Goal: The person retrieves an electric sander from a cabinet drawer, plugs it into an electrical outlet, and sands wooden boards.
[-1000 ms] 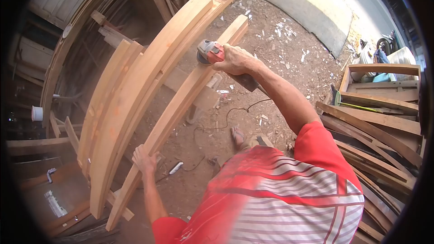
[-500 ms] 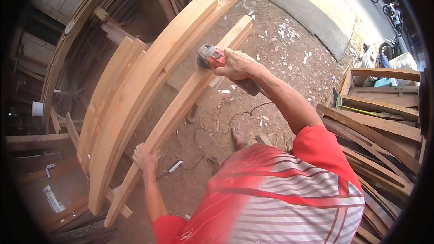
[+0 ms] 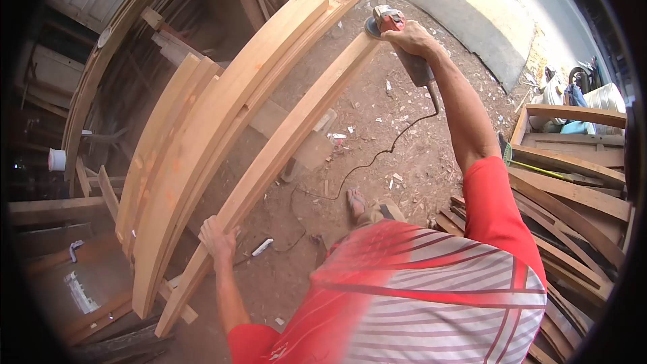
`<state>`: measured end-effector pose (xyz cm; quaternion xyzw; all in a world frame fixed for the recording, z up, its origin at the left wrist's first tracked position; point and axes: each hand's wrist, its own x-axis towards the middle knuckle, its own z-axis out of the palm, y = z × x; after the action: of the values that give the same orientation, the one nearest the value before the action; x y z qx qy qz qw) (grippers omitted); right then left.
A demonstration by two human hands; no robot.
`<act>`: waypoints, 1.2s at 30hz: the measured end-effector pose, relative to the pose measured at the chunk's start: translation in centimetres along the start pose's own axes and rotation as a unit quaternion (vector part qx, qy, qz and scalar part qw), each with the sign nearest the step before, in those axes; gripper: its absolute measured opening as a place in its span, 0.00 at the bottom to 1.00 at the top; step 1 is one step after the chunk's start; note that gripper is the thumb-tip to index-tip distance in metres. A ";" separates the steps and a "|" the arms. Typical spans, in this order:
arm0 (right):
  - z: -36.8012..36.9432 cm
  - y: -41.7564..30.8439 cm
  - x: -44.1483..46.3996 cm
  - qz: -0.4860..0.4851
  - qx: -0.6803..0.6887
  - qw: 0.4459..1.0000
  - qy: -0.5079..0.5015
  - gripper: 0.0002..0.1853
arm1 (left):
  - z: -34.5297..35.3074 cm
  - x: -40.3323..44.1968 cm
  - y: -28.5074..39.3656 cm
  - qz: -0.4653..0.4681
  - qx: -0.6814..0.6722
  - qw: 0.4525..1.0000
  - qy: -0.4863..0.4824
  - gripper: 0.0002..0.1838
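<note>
My right hand [image 3: 412, 38] is wrapped round a red and grey angle grinder [image 3: 416, 66], whose disc sits at the far end of a long, slightly curved wooden beam [image 3: 296, 125]. The power cord [image 3: 385, 151] trails from the grinder's tail down to the ground. Near the beam's lower end, my left hand [image 3: 219, 236] grips it, with the fingers over its top. Left of this beam lie wider curved wooden boards [image 3: 209, 141], side by side and apart from my hands.
Bent wooden pieces [image 3: 566, 195] are piled at the right beside a green-handled tool [image 3: 539, 170]. A grey sheet [image 3: 465, 20] lies on the ground at the top right. Wood chips and a white object [image 3: 262, 247] are scattered over the dirt floor. Dark timber leans at the left.
My right hand has slid the angle grinder up along the beam, from its upper part to its far end. My left hand stays in place. The riders on the road are out of view.
</note>
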<state>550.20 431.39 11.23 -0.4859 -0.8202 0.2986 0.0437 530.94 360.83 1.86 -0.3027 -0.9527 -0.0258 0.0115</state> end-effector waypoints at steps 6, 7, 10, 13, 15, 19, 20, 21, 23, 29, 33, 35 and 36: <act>3.2 -2.2 -4.8 -0.064 0.010 0.997 -0.045 0.36 | -0.4 0.2 0.4 -0.015 0.015 1.000 -0.020 0.43; 4.2 -3.3 -6.5 -0.072 0.006 0.996 -0.059 0.36 | -0.3 0.2 0.4 -0.018 0.013 1.000 -0.022 0.43; 6.5 -7.2 -13.0 -0.116 0.036 0.988 -0.097 0.31 | 0.0 0.1 0.0 -0.007 -0.003 1.000 -0.015 0.41; 10.2 -11.0 -18.8 -0.125 0.014 0.986 -0.111 0.33 | 0.5 0.2 -0.3 -0.013 -0.017 1.000 -0.021 0.43; 12.0 -14.0 -23.0 -0.114 -0.002 0.983 -0.145 0.38 | 0.2 0.6 -0.2 -0.022 -0.052 0.997 -0.050 0.46; 16.5 -17.6 -29.8 -0.145 -0.010 0.977 -0.158 0.39 | -3.3 -0.8 -3.2 -0.030 -0.142 0.984 -0.104 0.57; 17.7 -18.5 -31.2 -0.144 -0.018 0.976 -0.162 0.38 | -4.5 -1.5 -4.5 -0.026 -0.148 0.984 -0.099 0.57; 18.5 -19.5 -32.6 -0.141 -0.018 0.975 -0.169 0.38 | -5.6 -2.4 -6.3 -0.040 -0.090 0.988 -0.119 0.61; 20.4 -21.1 -34.9 -0.156 -0.011 0.971 -0.183 0.38 | -5.7 -4.9 -10.5 -0.050 -0.031 0.988 -0.141 0.65; 23.8 -24.9 -40.2 -0.193 -0.051 0.953 -0.227 0.38 | -2.9 -7.3 -17.6 -0.091 -0.041 0.988 -0.115 0.46; 24.1 -24.5 -39.7 -0.187 -0.041 0.961 -0.200 0.42 | -2.2 -8.0 -17.8 -0.083 -0.044 0.993 -0.065 0.37; 22.8 -24.0 -38.3 -0.170 -0.034 0.964 -0.202 0.42 | -2.0 -8.2 -18.0 -0.083 -0.046 0.994 -0.052 0.37; 22.1 -23.6 -37.5 -0.159 -0.035 0.968 -0.189 0.42 | -2.0 -8.2 -17.9 -0.083 -0.050 0.994 -0.050 0.37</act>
<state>543.62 382.43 13.94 -0.2850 -0.8904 0.3453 -0.0816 527.32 341.42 2.82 -0.2238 -0.9713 -0.0593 -0.0537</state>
